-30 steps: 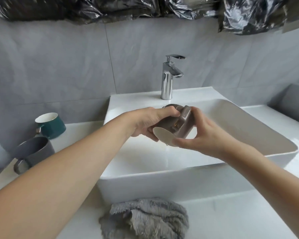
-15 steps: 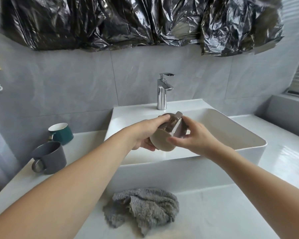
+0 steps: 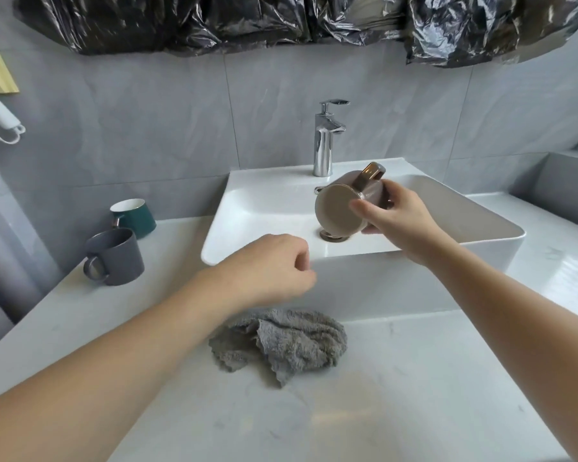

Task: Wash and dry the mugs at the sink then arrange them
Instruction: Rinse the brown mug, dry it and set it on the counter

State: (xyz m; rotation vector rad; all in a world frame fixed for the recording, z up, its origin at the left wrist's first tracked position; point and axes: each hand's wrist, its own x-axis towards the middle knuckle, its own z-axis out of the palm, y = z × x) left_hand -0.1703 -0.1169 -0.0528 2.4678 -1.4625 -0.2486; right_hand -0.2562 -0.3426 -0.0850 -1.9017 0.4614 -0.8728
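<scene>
A white marble-look counter [image 3: 414, 395] fills the lower half of the view, and a grey tiled wall [image 3: 147, 128] rises behind it with crumpled black plastic sheeting [image 3: 281, 21] hung along the top, at twelve o'clock. On the counter sits a white rectangular basin [image 3: 247, 208], a little right of centre, with a chrome tap [image 3: 324, 141] standing upright on its back ledge and a metal drain ring [image 3: 335, 235] in its floor.

At nine o'clock, well apart from the basin, two mugs stand upright on the counter: a dark grey mug [image 3: 117, 256] nearer the camera with its handle toward the lower left, and a green mug [image 3: 135, 216] with a white inside just behind it. A crumpled grey cloth [image 3: 281, 341] lies on the counter just in front of the basin, near six o'clock.

The brown mug [image 3: 339, 208] is held above the basin, over the drain, tipped on its side so its flat base faces the camera and its handle points up toward the tap. The right hand [image 3: 397, 221] comes in from four o'clock and grips the mug's body, thumb across the near side and fingers curled round the far side.

The left hand [image 3: 271, 271] reaches in from seven o'clock, hanging over the basin's front rim above the cloth, fingers loosely curled under and holding nothing.
</scene>
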